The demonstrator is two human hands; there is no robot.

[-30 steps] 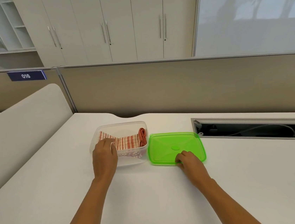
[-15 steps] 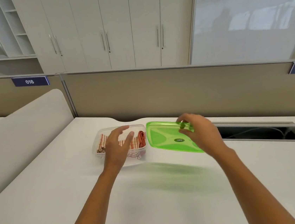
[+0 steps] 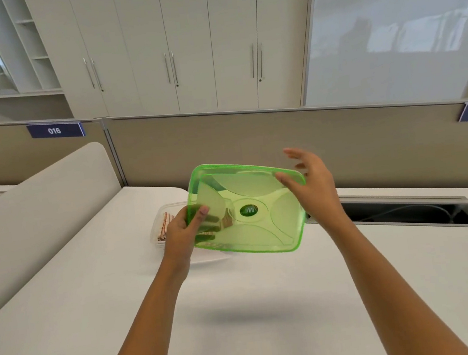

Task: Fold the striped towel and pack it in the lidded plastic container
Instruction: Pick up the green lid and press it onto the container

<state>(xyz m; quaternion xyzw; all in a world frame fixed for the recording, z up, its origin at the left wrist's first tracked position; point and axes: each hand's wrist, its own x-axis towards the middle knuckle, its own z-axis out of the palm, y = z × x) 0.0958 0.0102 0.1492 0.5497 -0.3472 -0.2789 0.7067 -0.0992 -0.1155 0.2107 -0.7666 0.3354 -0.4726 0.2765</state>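
Observation:
A translucent green lid [image 3: 262,232] hangs in the air above the white desk, tilted with its moulded face toward me. My left hand [image 3: 179,236] pinches its left edge, thumb in front and fingers behind. My right hand [image 3: 315,185] holds the upper right corner with the thumb on the rim and the fingers spread behind. The clear plastic container [image 3: 156,224] stands on the desk behind the lid and my left hand, mostly hidden. The folded red-and-white striped towel [image 3: 165,222] shows inside it at the left end.
An open cable trough [image 3: 406,213] is sunk into the desk at the right. A beige partition [image 3: 252,140] closes off the back, and a rounded white divider [image 3: 40,199] runs along the left side.
The lid went from lying flat on the desk beside the container to being lifted and swung left, over the container. My left hand left the container and took the lid's left edge.

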